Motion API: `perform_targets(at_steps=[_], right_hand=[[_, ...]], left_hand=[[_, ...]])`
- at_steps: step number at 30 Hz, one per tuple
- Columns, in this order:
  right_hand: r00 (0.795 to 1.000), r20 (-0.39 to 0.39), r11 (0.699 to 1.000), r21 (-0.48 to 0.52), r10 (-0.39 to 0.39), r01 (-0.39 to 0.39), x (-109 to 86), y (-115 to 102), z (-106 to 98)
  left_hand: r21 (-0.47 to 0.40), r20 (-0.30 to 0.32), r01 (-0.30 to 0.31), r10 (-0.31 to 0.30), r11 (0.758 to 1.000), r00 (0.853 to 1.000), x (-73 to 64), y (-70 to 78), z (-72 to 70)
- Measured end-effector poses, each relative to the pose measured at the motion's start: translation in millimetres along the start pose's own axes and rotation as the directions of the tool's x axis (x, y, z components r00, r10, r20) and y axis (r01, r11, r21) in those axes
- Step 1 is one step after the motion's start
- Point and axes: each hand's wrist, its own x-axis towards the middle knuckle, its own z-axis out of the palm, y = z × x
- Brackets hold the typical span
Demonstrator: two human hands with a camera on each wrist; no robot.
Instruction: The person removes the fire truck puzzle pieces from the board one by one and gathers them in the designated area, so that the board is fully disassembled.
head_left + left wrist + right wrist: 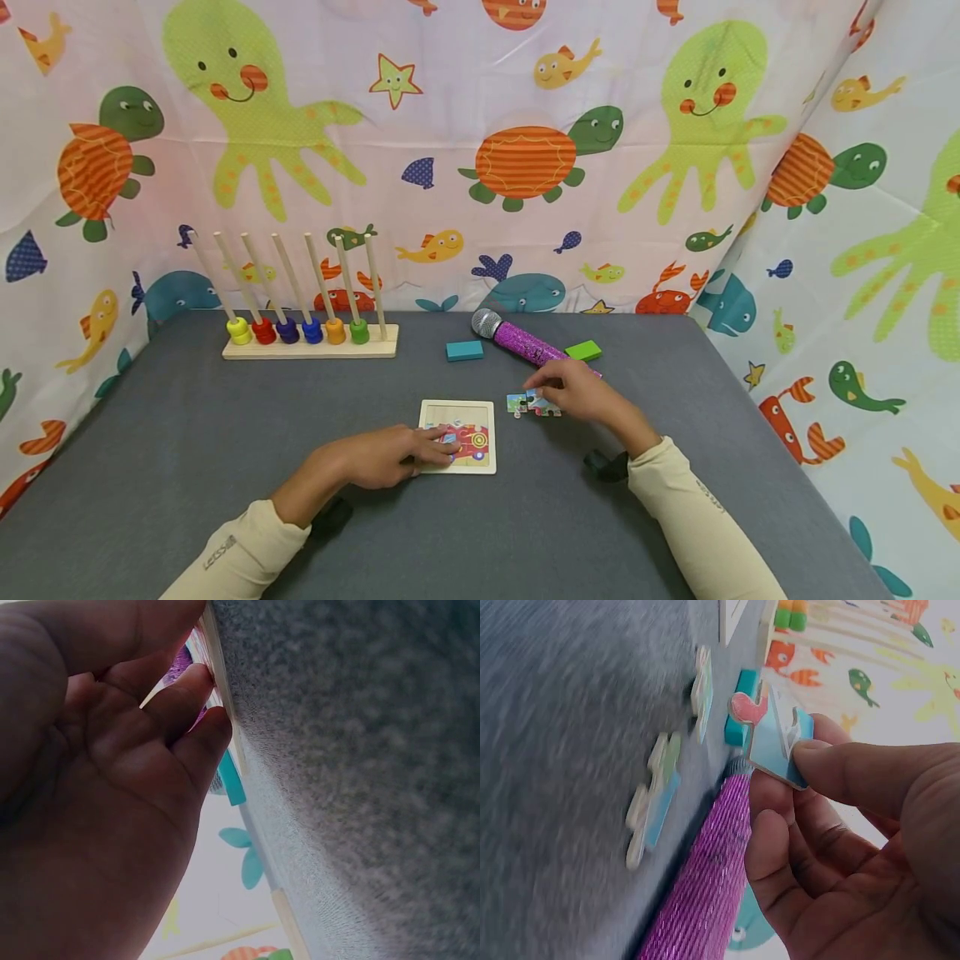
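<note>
My left hand (pixel 386 457) rests on a wooden puzzle board (pixel 480 412), its extended fingers lying over the left part of the red vehicle picture. In the left wrist view its fingertips touch the pale edge of the board, and the surface beneath them is hidden. To the right of the board, my right hand (pixel 583 392) pinches a light-blue puzzle piece (pixel 775 746) with a red knob between thumb and finger, above the table. Loose puzzle pieces (pixel 658 799) lie below this hand; another piece (pixel 516 403) lies at their left.
Beyond the right hand lies a purple glittery microphone (pixel 525 342), between a teal block (pixel 465 351) and a green block (pixel 583 351). A wooden peg stand (pixel 311 350) with coloured rings stands back left. A patterned curtain (pixel 420 100) borders the grey table (pixel 187 425).
</note>
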Motion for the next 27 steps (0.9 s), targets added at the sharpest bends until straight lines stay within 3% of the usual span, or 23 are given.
perform_targets(at_steps=[8, 19, 27], right_hand=[[1.000, -0.016, 1.000, -0.027, -0.007, 0.006, -15.0, 14.9, -10.0], [0.995, -0.027, 0.994, -0.034, 0.101, -0.102, -29.1, 25.0, -18.8], [0.988, 0.023, 0.988, -0.031, 0.152, -0.151, -37.3, 33.6, -26.8]], left_hand=[[0.002, -0.006, -0.012, 0.012, 1.000, 1.000, -0.3, 0.3, 1.0], [-0.015, 0.003, 0.016, -0.016, 1.000, 1.000, 0.4, 1.1, -0.6], [-0.014, -0.011, 0.021, -0.021, 1.000, 1.000, 1.2, -1.8, -0.2]])
